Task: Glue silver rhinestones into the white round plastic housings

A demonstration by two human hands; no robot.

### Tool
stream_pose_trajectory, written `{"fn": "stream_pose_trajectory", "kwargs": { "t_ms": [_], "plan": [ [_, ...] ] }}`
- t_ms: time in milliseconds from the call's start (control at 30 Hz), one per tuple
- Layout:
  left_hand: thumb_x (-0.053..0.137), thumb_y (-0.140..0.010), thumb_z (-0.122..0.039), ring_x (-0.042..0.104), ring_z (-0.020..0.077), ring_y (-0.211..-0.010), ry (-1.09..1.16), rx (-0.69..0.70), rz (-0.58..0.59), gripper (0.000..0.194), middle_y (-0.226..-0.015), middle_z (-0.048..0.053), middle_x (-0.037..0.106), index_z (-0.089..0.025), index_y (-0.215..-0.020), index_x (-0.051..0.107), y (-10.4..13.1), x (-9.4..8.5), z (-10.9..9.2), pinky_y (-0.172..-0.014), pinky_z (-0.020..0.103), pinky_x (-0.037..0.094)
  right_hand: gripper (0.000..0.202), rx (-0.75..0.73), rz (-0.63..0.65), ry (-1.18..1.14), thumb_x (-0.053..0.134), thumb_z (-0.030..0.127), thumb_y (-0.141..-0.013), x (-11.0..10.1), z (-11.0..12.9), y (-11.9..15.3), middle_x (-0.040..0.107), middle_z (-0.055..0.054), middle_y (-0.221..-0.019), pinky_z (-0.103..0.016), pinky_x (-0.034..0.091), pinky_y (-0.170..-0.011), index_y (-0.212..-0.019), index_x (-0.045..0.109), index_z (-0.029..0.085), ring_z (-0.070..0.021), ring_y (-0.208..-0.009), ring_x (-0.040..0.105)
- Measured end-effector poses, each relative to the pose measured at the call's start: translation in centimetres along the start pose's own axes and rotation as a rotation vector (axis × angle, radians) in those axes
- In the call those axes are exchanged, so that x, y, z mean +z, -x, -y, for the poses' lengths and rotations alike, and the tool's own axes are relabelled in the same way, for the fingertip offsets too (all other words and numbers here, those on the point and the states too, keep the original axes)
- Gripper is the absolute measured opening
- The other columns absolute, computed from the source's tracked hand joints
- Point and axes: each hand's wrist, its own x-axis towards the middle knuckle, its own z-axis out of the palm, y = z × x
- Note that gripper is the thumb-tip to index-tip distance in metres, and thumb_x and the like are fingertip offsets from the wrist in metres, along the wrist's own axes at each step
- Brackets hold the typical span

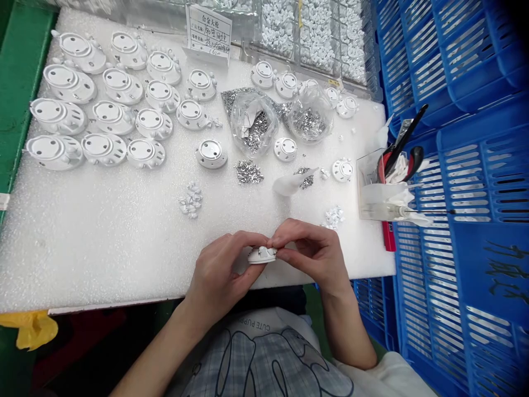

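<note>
Near the front edge of the white foam-covered table point(136, 231), a small white oval plastic part point(261, 255) is held up on its side. My left hand point(225, 264) has its thumb and fingers closed around it. My right hand point(312, 251) pinches at the part's right end; whether a tiny piece sits between those fingertips is hidden. Beyond the hands lie a pile of small white pieces point(190, 200), a heap of small silvery metal bits point(248, 172) and a translucent squeeze bottle point(287, 185). Another pile of white pieces point(334, 216) is to the right.
Rows of white oval assemblies point(113, 117) fill the back left. Two plastic bags point(254, 124) of metal bits lie mid-table. A clear holder point(370, 204) with pliers point(403, 149) stands right, beside blue crates point(467, 209). A compartment box point(314, 38) and a paper label point(209, 33) are behind.
</note>
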Motion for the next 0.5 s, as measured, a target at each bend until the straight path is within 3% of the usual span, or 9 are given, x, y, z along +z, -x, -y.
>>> {"fn": "stream_pose_trajectory", "kwargs": {
  "t_ms": [300, 500],
  "plan": [
    [0.066, -0.098, -0.014, 0.074, 0.0133, -0.071, -0.015, 0.03, 0.021, 0.014, -0.089, -0.003, 0.082, -0.026, -0.105, 0.069, 0.1, 0.1, 0.2, -0.069, 0.024, 0.058, 0.006, -0.015, -0.016, 0.147, 0.08, 0.024, -0.091, -0.3, 0.8, 0.3, 0.082, -0.003, -0.091, -0.035, 0.062, -0.08, -0.096, 0.082, 0.027, -0.0192, -0.088, 0.075],
    [0.065, -0.098, -0.011, 0.075, 0.0132, -0.075, -0.008, 0.047, 0.024, 0.016, -0.091, -0.004, 0.082, -0.026, -0.105, 0.067, 0.1, 0.1, 0.2, -0.073, 0.024, 0.058, 0.021, -0.172, 0.059, 0.359, 0.07, 0.013, -0.096, -0.2, 2.4, 0.4, 0.083, -0.003, -0.099, -0.037, 0.063, -0.084, -0.103, 0.082, 0.029, -0.0192, -0.094, 0.075]
  ]
}}
